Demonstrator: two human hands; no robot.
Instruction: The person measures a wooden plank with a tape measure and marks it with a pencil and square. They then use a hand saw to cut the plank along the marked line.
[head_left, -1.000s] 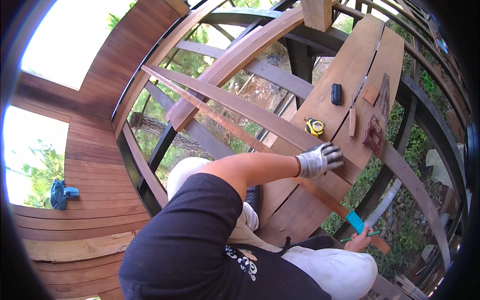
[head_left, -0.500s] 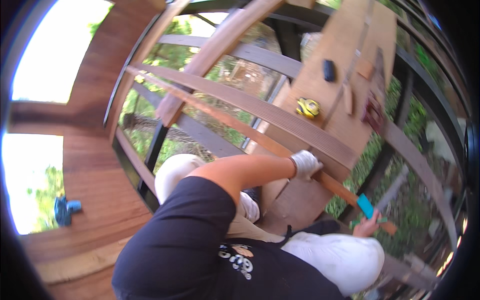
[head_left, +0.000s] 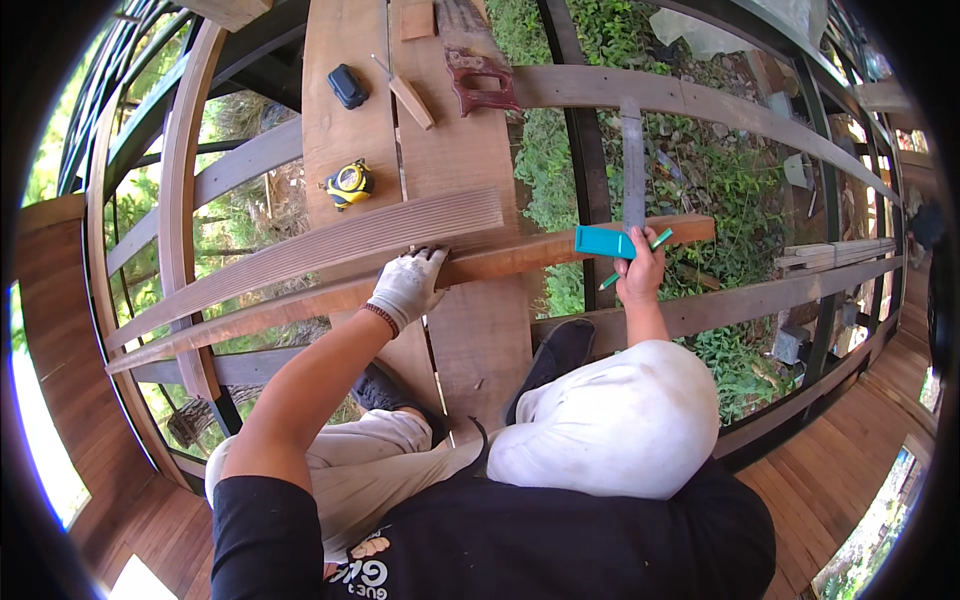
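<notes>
A long narrow reddish-brown wooden board (head_left: 500, 262) runs across in front of me, its right end reaching out past the planks. My left hand (head_left: 408, 287), in a whitish glove, grips this board near the middle, fingers curled over its far edge. My bare right hand (head_left: 642, 268) is closed near the board's right end. It holds a try square with a teal stock (head_left: 603, 242) against the board; the square's grey blade (head_left: 633, 165) points away from me. A green pencil (head_left: 610, 282) is also held between these fingers. A grooved board (head_left: 330, 255) lies just beyond the narrow one.
On the wide planks (head_left: 450, 160) rest a yellow-black tape measure (head_left: 350, 184), a black case (head_left: 348, 86), a wooden-handled pointed tool (head_left: 408, 98), a small wood block (head_left: 417, 20) and a handsaw (head_left: 482, 88). Open gaps between dark beams (head_left: 575, 130) show plants below.
My view has swung round, so the boards now lie more level across it. Both hands stay at the narrow board, the right one with the square and pencil.
</notes>
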